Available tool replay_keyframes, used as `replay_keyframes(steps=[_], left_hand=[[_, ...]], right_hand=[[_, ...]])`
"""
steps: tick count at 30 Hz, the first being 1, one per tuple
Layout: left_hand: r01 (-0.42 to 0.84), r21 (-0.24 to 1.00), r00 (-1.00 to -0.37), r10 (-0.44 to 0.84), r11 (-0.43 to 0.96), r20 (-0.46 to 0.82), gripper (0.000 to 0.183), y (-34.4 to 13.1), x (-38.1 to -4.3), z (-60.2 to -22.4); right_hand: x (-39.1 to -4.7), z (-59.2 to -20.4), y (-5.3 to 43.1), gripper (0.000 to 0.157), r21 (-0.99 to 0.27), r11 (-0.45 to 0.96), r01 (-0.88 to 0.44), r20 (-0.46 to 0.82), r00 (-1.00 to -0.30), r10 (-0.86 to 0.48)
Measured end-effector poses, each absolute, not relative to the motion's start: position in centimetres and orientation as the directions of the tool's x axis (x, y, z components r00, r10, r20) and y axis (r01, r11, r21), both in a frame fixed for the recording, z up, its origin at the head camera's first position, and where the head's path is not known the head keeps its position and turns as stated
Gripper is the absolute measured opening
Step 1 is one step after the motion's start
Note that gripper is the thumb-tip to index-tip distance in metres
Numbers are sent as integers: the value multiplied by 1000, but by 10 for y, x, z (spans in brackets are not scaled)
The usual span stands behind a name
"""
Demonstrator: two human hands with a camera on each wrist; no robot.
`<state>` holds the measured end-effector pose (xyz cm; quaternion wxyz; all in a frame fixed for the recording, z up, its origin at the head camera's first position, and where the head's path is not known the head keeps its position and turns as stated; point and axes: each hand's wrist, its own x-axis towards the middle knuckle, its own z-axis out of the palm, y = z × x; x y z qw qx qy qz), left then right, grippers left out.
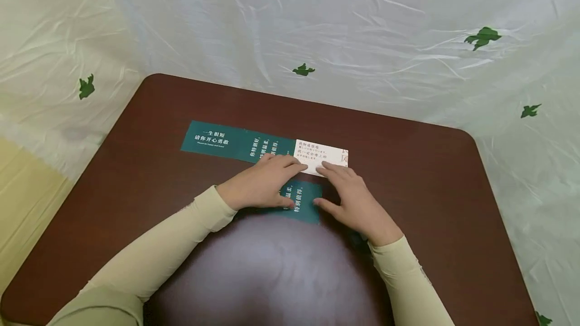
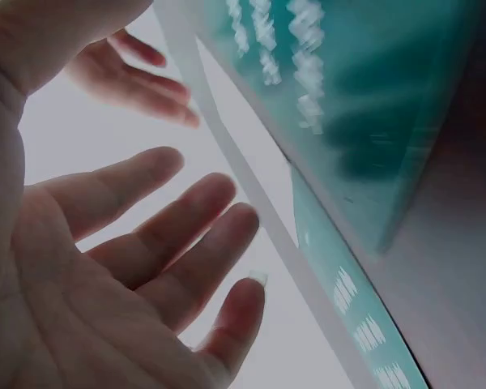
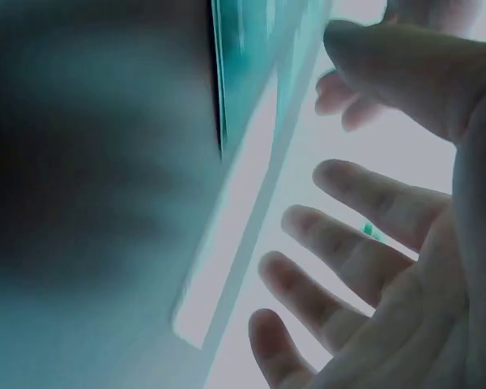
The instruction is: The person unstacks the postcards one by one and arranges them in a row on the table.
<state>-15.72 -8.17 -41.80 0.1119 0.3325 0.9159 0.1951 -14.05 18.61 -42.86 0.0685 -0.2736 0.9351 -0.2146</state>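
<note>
My left hand (image 1: 263,182) is spread palm down over green cards, its fingertips at the left part of a white card (image 1: 333,154) with printed lettering. Facing it, my right hand (image 1: 355,202) has loosely extended fingers at that card's near right edge. Neither hand grips anything; both wrist views show relaxed, separated fingers. Left of the white card runs a row of green cards (image 1: 235,141) with white lettering, partly covered by the left hand. Another green card (image 1: 308,205) with vertical lettering lies nearer, between the two thumbs; the left hand hides part of it.
The cards lie on a dark reddish-brown table (image 1: 430,175) with rounded corners. A dark glossy rounded surface (image 1: 272,270) fills the near edge between the forearms. Pale wrinkled sheeting (image 1: 385,74) with green leaf-like patches hangs around the table.
</note>
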Motion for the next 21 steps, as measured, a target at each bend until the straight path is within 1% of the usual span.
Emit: replay_keyframes(steps=[4, 7, 10, 14, 17, 21], left_hand=[[583, 392, -753, 654, 712, -68, 93, -98, -137, -416], [598, 372, -745, 664, 710, -68, 95, -103, -131, -418], [604, 369, -738, 671, 707, -76, 94, -103, -130, -420], [581, 383, -741, 661, 718, -116, 93, -103, -130, -422], [559, 401, -744, 652, 726, -143, 93, -104, -130, -423], [558, 411, -743, 655, 721, -139, 93, -103, -132, -421]], right_hand=[[-119, -432, 169, 79, -395, 742, -541, -15, -804, -595], [-112, -435, 162, 80, -374, 747, -549, -29, -798, -601], [-109, -437, 160, 78, -370, 751, -547, -27, -802, -597], [-109, -437, 159, 76, -375, 743, -554, -10, -799, -601], [-110, -435, 159, 76, -373, 741, -558, -3, -798, -603], [-110, -433, 160, 78, -368, 749, -552, -11, -802, -597]])
